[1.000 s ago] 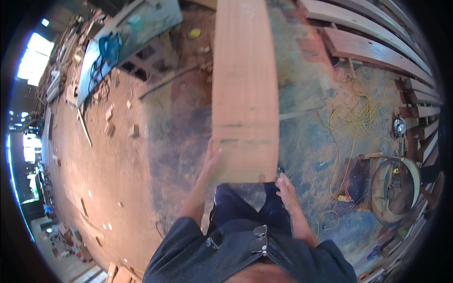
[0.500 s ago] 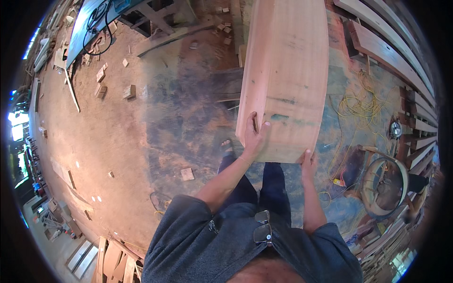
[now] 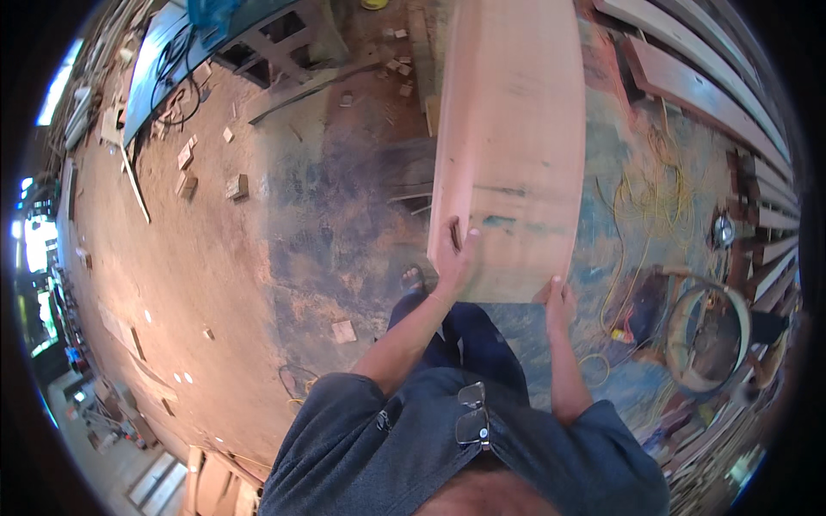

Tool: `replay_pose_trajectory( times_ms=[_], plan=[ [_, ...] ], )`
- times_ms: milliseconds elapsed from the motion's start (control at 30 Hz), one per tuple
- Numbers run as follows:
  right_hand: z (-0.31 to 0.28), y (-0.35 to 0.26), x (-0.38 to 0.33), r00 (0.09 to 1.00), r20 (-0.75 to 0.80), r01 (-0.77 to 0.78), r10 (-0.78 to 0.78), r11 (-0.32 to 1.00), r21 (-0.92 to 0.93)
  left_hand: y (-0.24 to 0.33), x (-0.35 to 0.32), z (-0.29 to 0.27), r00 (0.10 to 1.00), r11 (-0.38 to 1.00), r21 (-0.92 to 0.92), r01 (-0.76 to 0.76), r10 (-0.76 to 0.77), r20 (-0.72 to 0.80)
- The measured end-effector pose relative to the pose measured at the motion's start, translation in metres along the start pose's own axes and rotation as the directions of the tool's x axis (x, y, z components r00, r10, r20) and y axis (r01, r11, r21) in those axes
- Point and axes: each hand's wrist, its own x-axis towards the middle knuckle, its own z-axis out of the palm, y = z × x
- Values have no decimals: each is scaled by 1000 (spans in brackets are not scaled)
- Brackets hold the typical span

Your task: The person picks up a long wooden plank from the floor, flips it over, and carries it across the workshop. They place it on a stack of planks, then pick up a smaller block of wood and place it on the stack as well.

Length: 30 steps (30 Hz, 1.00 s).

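Note:
A long, wide wooden plank [image 3: 520,155] reaches from in front of my body to the top edge of the view. Its face is pale pinkish brown with dark greenish marks near my end, and a raised or stepped strip runs along its left side. My left hand [image 3: 454,258] grips the left edge near the close end, thumb lying on top of the face. At the close right corner my right hand [image 3: 557,303] holds the plank, thumb on top and the other fingers partly hidden beneath. The plank's far end is out of view.
Stacked boards [image 3: 701,95] line the right side. Tangled yellow cord [image 3: 650,202] lies on the floor near a round wooden hoop [image 3: 675,335]. A blue-topped table [image 3: 155,77] stands far left, with small wood blocks [image 3: 237,187] scattered nearby.
The plank and both my hands have shifted slightly left. My legs have changed position below, and the whole view has moved a little.

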Motion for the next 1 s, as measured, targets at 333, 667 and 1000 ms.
replay_pose_trajectory(
  times_ms=[333,667,1000],
  plan=[
    [17,-4,-27,948,-148,-177,281,855,488,2,-9,5,998,999,-18,40,-39,56],
    [77,-25,-21,736,-524,-21,429,788,615,7,13,-10,927,982,177,-61,-10,376],
    [80,-15,-17,754,-523,-47,396,828,559,-9,16,-8,975,972,212,-101,54,216]
  ],
)
